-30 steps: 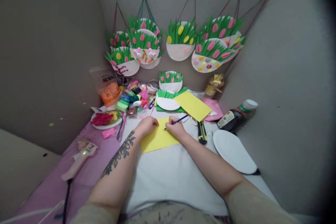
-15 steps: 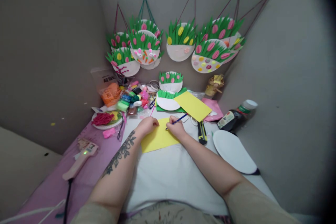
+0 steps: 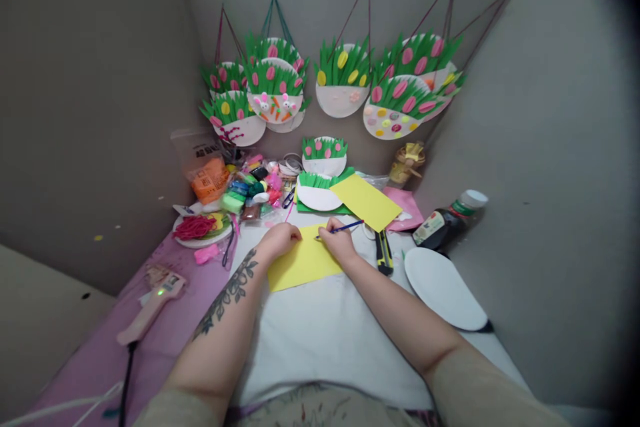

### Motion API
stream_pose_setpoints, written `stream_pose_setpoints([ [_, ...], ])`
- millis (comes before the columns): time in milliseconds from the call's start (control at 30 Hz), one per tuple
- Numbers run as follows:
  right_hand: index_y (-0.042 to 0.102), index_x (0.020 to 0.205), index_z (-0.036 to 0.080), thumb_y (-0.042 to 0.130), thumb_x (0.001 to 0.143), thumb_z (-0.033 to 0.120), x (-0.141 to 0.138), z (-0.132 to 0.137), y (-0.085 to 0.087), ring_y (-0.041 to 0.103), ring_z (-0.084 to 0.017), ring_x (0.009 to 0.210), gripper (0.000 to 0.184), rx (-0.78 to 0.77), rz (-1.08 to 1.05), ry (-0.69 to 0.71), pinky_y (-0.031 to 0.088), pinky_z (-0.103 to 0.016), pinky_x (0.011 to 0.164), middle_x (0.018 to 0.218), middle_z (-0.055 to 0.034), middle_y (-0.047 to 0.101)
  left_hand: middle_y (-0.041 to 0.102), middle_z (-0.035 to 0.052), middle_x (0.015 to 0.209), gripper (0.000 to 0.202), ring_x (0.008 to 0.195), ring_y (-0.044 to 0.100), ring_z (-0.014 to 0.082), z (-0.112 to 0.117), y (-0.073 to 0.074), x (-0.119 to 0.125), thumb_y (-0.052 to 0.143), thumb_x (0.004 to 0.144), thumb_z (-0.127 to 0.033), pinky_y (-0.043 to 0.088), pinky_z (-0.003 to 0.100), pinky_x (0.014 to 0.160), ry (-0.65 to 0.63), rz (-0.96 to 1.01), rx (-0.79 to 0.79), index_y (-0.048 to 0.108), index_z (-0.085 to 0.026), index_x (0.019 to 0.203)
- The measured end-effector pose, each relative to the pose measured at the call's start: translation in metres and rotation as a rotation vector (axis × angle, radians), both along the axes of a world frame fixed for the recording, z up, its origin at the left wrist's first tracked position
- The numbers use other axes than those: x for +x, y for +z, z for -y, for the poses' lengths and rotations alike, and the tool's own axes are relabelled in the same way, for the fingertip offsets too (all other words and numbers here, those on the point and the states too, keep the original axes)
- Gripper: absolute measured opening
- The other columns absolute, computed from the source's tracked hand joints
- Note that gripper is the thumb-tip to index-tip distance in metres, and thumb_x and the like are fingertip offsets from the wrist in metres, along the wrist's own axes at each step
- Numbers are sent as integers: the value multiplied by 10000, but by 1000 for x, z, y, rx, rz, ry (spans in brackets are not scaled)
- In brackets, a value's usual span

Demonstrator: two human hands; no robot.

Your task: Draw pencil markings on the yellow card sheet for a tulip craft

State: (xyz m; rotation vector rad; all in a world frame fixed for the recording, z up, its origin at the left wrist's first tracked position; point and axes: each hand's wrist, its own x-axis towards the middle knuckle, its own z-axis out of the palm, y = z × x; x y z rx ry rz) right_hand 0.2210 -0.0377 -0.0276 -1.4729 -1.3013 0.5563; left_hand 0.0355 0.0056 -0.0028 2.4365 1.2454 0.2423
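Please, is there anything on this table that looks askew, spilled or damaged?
The yellow sheet beyond the right hand looks askew: it lies slantwise, partly over something pink. The bottle seems to lean, though lens distortion may explain this. I see no spill or damage.

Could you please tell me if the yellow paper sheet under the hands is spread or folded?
It appears spread: the yellow paper sheet lies flat on the white surface, with no crease visible.
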Motion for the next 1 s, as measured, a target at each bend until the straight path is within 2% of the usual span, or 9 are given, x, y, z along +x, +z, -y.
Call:
stream_pose_setpoints([
  [1000,305,534,220,476,593,222,-1,1,0,322,-113,509,181,-18,-16,66,289,-213,457,501,72,285,709,65,947,261,862,628,191,1,1,0,523,751,-148,463,262,801,-5,7,-5,725,-187,910],
])
